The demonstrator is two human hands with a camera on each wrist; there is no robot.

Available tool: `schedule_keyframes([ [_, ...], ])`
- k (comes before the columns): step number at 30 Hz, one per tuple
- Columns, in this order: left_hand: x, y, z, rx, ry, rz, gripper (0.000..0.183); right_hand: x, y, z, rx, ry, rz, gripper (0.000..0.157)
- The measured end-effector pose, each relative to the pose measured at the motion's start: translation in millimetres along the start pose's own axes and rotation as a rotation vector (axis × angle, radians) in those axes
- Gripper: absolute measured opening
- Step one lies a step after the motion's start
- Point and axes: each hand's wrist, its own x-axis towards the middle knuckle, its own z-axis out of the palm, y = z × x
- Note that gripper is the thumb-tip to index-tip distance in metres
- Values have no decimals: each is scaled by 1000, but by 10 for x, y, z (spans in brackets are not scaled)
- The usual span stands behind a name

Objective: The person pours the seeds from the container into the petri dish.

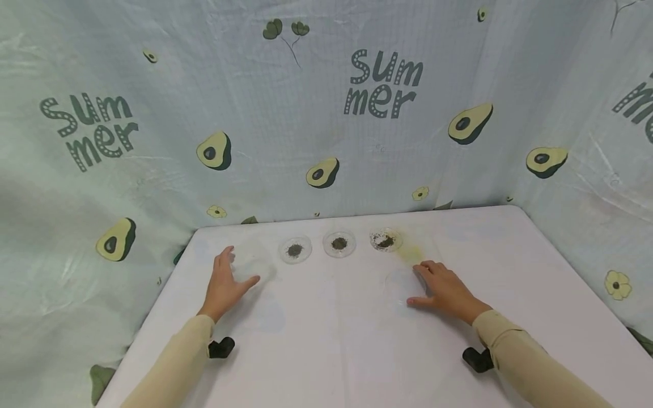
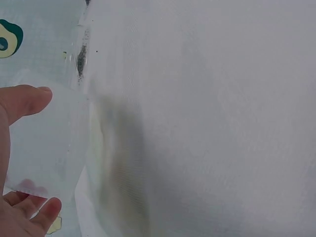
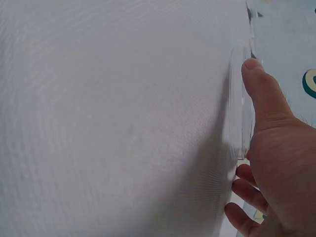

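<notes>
In the head view my left hand point(image 1: 223, 288) is spread with its thumb and fingers apart, beside a faint clear container point(image 1: 251, 256). In the left wrist view the clear container point(image 2: 49, 148) stands between thumb and fingers, some fingers showing through its wall; contact is hard to judge. My right hand point(image 1: 444, 292) rests half spread at a low clear round dish point(image 1: 395, 286) on the table. The right wrist view gives this clear dish point(image 3: 238, 103) side-on, thumb overlapping it and fingers beyond its lower end; no firm hold shows.
Three clear dishes with dark crumbly stuff stand at the back: left dish point(image 1: 283, 256), middle dish point(image 1: 327, 249), right dish point(image 1: 397, 242). A pale yellow patch point(image 1: 412, 252) lies beside the right one. A printed curtain point(image 1: 280, 124) hangs behind the white table point(image 1: 306, 345).
</notes>
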Motion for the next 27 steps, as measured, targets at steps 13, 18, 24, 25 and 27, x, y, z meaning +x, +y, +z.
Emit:
schedule_keyframes([
  [13, 37, -47, 30, -42, -29, -72, 101, 45, 38, 56, -29, -10, -31, 85],
  [18, 31, -74, 39, -39, -42, -96, 103, 58, 22, 43, -13, -16, -32, 84],
  [24, 35, -96, 44, -65, -33, -115, 103, 87, 15, 54, -21, -10, -39, 89],
  [25, 36, -99, 45, -69, -35, -118, 103, 94, 15, 58, -27, -11, -41, 91],
  [27, 40, -106, 48, -71, -41, -125, 103, 106, 15, 63, -37, -15, -38, 93],
])
